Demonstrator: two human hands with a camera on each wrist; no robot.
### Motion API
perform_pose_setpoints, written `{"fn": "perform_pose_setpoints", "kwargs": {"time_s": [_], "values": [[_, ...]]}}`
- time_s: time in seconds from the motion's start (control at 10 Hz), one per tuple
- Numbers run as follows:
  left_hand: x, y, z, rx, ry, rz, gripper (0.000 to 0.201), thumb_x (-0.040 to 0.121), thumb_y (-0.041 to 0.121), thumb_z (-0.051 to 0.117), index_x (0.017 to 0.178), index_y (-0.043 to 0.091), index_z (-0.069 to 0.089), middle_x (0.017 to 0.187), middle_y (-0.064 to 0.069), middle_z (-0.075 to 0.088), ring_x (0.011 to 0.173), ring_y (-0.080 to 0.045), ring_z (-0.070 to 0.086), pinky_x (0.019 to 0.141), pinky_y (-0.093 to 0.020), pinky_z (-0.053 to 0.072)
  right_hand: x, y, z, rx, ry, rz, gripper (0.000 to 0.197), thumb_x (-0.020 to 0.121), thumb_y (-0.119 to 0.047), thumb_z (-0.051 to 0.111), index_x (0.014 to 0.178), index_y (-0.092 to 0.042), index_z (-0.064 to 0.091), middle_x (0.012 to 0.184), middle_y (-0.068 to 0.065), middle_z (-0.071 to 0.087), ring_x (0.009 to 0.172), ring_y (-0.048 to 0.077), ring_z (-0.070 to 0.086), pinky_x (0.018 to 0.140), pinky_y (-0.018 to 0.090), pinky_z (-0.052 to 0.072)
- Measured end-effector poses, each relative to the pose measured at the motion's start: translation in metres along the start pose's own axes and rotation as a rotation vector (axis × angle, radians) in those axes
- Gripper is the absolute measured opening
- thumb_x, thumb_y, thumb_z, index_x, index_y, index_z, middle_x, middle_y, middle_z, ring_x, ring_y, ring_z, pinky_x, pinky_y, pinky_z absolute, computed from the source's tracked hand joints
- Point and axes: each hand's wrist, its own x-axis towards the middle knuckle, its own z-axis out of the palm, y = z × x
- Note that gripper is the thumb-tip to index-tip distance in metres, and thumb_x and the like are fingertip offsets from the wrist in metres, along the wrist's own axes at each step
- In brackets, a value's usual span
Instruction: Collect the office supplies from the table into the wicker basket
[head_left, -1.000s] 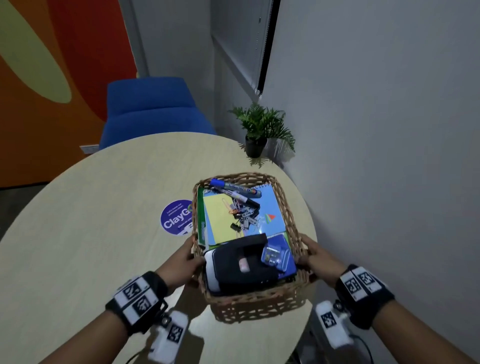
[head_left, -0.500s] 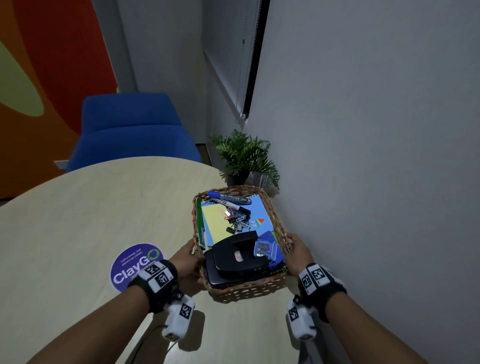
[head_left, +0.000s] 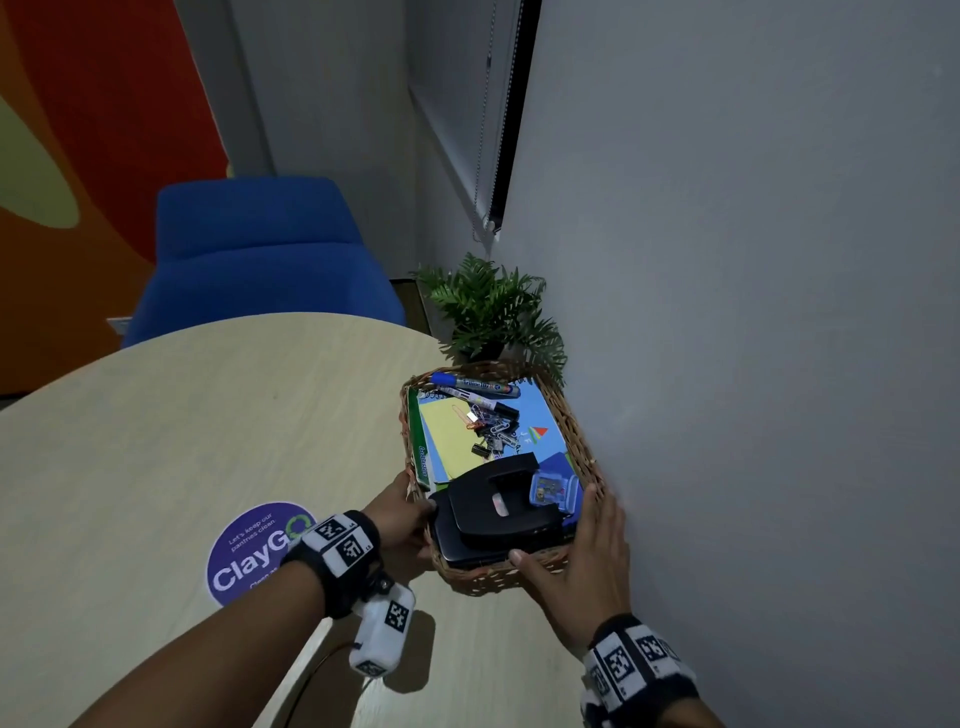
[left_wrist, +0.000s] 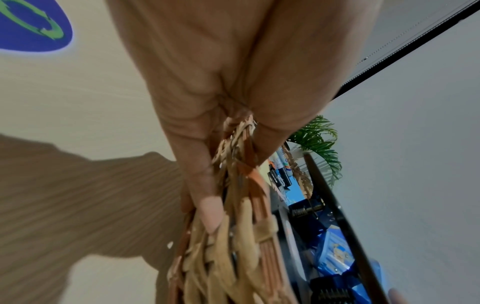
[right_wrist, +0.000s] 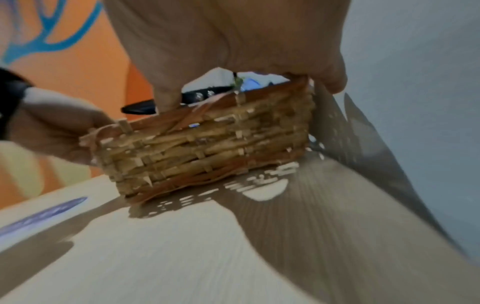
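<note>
The wicker basket sits on the round table's right edge, close to the wall. Inside lie a black hole punch, two markers, a heap of clips, a small blue box, a yellow pad and a blue notebook. My left hand pinches the basket's left rim near the front corner; its fingers clamp the weave. My right hand lies spread over the front right corner, its thumb on the near rim.
A potted fern stands just behind the basket against the grey wall. A purple round sticker is on the table to the left of my left wrist. A blue armchair stands beyond the table.
The basket has slid right, away from the purple sticker and toward the wall and fern. My right hand has shifted from the basket's right side to its front right corner, fingers spread.
</note>
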Motion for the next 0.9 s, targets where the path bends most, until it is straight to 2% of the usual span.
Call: {"fn": "perform_pose_setpoints", "kwargs": {"time_s": [0.1,0.2,0.3,0.4,0.5,0.6,0.7,0.8,0.9], "values": [[0.000,-0.003,-0.001,0.030,0.013,-0.018,0.051,0.095,0.010,0.049,0.141,0.018,0.027,0.110,-0.008,0.060,0.070,-0.016,0.063,0.053,-0.024,0.054,0.001,0.005,0.007,0.005,0.001,0.037,0.128,0.055,-0.096,0.021,0.146,-0.019,-0.025,0.158,0.002,-0.024,0.143,0.016,-0.024,0.120,0.041,0.000],[-0.003,-0.003,0.002,0.028,0.025,-0.015,0.051,0.095,0.012,0.049,0.141,0.020,0.027,0.108,-0.008,0.060,0.068,-0.016,0.064,0.051,-0.023,0.053,-0.001,0.007,0.008,0.012,0.003,0.034,0.127,0.056,-0.095,0.023,0.145,-0.019,-0.027,0.158,0.001,-0.024,0.143,0.015,-0.025,0.121,0.041,0.000],[-0.007,-0.003,0.003,0.054,0.042,-0.005,0.051,0.095,0.015,0.050,0.141,0.020,0.028,0.117,-0.009,0.060,0.074,-0.019,0.063,0.056,-0.023,0.054,-0.002,0.006,0.005,0.027,-0.004,0.038,0.127,0.059,-0.091,0.034,0.146,-0.018,-0.024,0.159,0.000,-0.022,0.145,0.015,-0.021,0.121,0.040,0.001],[-0.013,-0.003,0.005,0.092,0.069,0.002,0.050,0.095,0.016,0.050,0.141,0.017,0.031,0.132,-0.012,0.057,0.096,-0.026,0.060,0.081,-0.031,0.052,-0.003,0.003,0.000,0.030,-0.004,0.053,0.129,0.061,-0.088,0.043,0.147,-0.017,-0.021,0.160,0.000,-0.017,0.147,0.017,-0.016,0.121,0.041,0.005],[-0.024,-0.004,0.008,0.022,0.072,0.021,0.050,0.096,0.020,0.050,0.141,0.014,0.031,0.135,-0.012,0.053,0.096,-0.024,0.057,0.060,-0.019,0.052,-0.006,0.000,-0.006,0.026,-0.017,0.058,0.130,0.061,-0.084,0.050,0.148,-0.015,-0.017,0.160,0.001,-0.013,0.148,0.019,-0.011,0.120,0.043,0.009],[-0.043,-0.020,0.009,-0.003,0.055,-0.018,0.074,0.091,0.040,0.055,0.149,0.016,0.016,0.149,-0.010,0.039,0.119,-0.027,0.055,0.083,-0.025,0.053,-0.008,-0.003,-0.013,0.026,-0.046,0.079,0.130,0.061,-0.082,0.053,0.148,-0.015,-0.016,0.161,0.001,-0.010,0.148,0.020,-0.007,0.120,0.045,0.012],[-0.065,-0.052,0.001,-0.102,0.039,-0.085,0.085,0.085,0.047,0.060,0.150,0.016,0.016,0.150,-0.012,0.038,0.121,-0.026,0.056,0.098,-0.036,0.049,-0.008,-0.006,-0.017,0.004,-0.075,0.127,0.134,0.060,-0.081,0.058,0.148,-0.013,-0.016,0.161,0.002,-0.009,0.148,0.022,-0.006,0.120,0.046,0.014],[-0.108,-0.076,-0.018,-0.186,0.044,-0.161,0.078,0.082,0.045,0.065,0.144,0.013,0.030,0.137,-0.015,0.054,0.101,-0.022,0.062,0.083,-0.029,0.052,-0.007,-0.011,-0.016,-0.006,-0.079,0.145,0.137,0.056,-0.083,0.057,0.148,-0.013,-0.017,0.161,0.003,-0.010,0.148,0.023,-0.006,0.119,0.048,0.014],[-0.139,-0.119,-0.038,-0.305,0.084,-0.188,0.090,0.056,0.047,0.079,0.130,0.008,0.048,0.112,-0.017,0.068,0.096,-0.027,0.067,0.095,-0.039,0.051,-0.005,-0.005,-0.015,-0.014,-0.078,0.135,0.139,0.053,-0.086,0.056,0.149,-0.015,-0.015,0.161,0.003,-0.008,0.148,0.023,-0.005,0.119,0.049,0.015]]}}
